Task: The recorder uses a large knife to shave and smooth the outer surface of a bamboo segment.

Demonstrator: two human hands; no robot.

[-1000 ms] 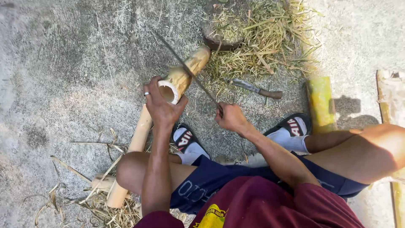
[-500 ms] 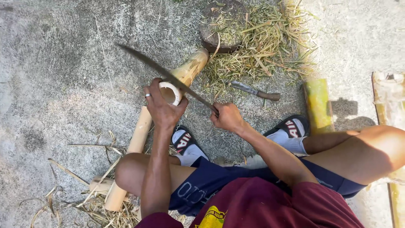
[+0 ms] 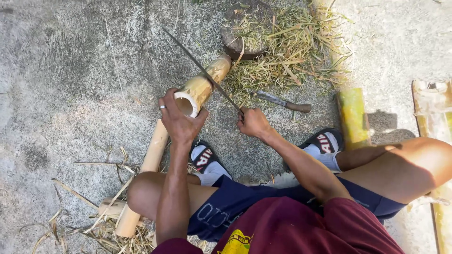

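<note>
Concrete floor (image 3: 70, 70); L hand (image 3: 179, 120) w/ bamboo tube (image 3: 202, 84), R hand (image 3: 252, 123) w/ blade (image 3: 197, 66)

Head cam only, looks steeply down, close over lap, knees and concrete ground (image 3: 70, 70).

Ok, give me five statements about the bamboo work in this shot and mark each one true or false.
1. The left hand grips the open end of the hollow bamboo piece. True.
2. The right hand holds a hammer. False: it holds a long thin blade laid across the bamboo.
3. A second knife with a brown handle lies on the concrete ground beyond the right hand. True.
4. The person is barefoot. False: both feet wear black slide sandals over socks.
5. The far end of the bamboo piece rests in a bucket of water. False: it points at a round wooden block among dry shavings.
</note>
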